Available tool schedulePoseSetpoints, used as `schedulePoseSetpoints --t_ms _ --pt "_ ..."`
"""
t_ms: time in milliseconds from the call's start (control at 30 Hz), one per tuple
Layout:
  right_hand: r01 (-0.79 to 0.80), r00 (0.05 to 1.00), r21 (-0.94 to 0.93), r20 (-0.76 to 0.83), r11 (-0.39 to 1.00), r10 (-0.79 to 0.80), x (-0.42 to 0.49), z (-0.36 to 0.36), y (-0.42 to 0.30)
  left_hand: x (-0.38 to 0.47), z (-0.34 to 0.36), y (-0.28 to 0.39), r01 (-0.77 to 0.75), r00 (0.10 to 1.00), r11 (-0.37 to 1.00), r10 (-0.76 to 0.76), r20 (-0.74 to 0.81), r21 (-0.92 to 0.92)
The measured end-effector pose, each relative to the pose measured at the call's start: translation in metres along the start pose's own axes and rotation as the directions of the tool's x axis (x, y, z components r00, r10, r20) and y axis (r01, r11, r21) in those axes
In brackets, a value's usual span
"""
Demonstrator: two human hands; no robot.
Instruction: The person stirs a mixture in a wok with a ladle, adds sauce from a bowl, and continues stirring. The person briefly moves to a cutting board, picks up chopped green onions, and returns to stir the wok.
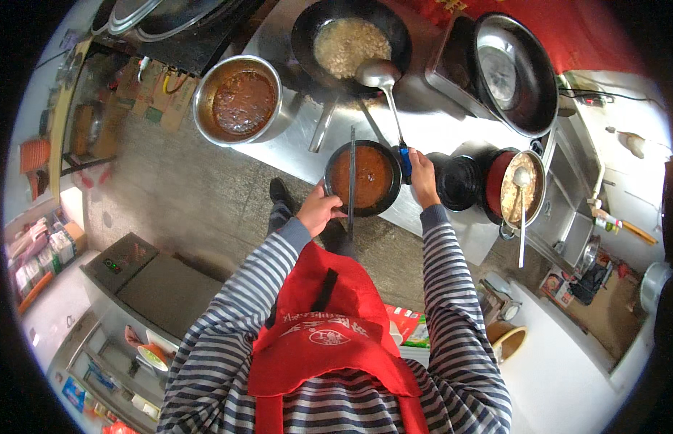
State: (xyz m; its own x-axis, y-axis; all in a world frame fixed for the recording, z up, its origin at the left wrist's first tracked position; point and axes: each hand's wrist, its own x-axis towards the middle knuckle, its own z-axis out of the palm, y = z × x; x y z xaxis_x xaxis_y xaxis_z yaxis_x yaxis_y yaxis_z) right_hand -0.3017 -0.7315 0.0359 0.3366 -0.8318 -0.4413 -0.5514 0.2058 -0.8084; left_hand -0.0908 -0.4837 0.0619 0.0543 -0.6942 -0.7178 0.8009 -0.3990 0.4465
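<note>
My left hand [318, 210] grips the left rim of a black bowl [395, 187] of red-brown soup [372, 173]. A pair of long chopsticks [352, 163] lies across the bowl and reaches past its rim on both sides. My right hand [423, 176] is closed around the blue-wrapped handle of a steel ladle [392, 103], just right of the bowl. The ladle's head extends over the near right edge of a black wok [309, 65]. In the wok is a pale, steaming broth with small pieces [350, 46].
A steel pot [198, 111] of dark red sauce stands left on the steel counter [293, 146]. Stacked black bowls [458, 182] and a pot with a spoon [540, 182] are at the right. Behind them is a large black pan [537, 65]. The wok's handle [323, 127] points toward me.
</note>
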Motion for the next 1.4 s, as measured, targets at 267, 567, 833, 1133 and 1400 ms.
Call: schedulePoseSetpoints --t_ms 267,567,833,1133,1400 --pt "0.551 0.827 -0.160 -0.028 0.819 -0.561 -0.111 0.006 -0.117 -0.052 0.020 0.051 -0.113 0.994 0.989 0.113 -0.011 -0.099" --pt "0.862 0.503 -0.294 0.414 0.412 -0.758 -0.125 0.064 -0.230 -0.067 0.032 0.112 -0.220 0.972 0.967 0.206 -0.116 -0.126" --pt "0.753 0.638 -0.456 0.331 0.475 -0.695 -0.107 0.113 -0.253 -0.051 0.014 0.151 -0.292 0.956 0.944 0.292 -0.027 -0.156" --pt "0.593 0.790 -0.358 0.085 0.721 -0.607 -0.102 0.125 -0.284 -0.029 -0.010 0.200 -0.205 0.977 0.968 0.211 0.025 -0.143" --pt "0.351 0.890 -0.238 -0.216 0.906 -0.402 -0.071 0.106 -0.311 0.003 -0.022 0.240 -0.218 0.975 0.974 0.220 0.024 -0.065"
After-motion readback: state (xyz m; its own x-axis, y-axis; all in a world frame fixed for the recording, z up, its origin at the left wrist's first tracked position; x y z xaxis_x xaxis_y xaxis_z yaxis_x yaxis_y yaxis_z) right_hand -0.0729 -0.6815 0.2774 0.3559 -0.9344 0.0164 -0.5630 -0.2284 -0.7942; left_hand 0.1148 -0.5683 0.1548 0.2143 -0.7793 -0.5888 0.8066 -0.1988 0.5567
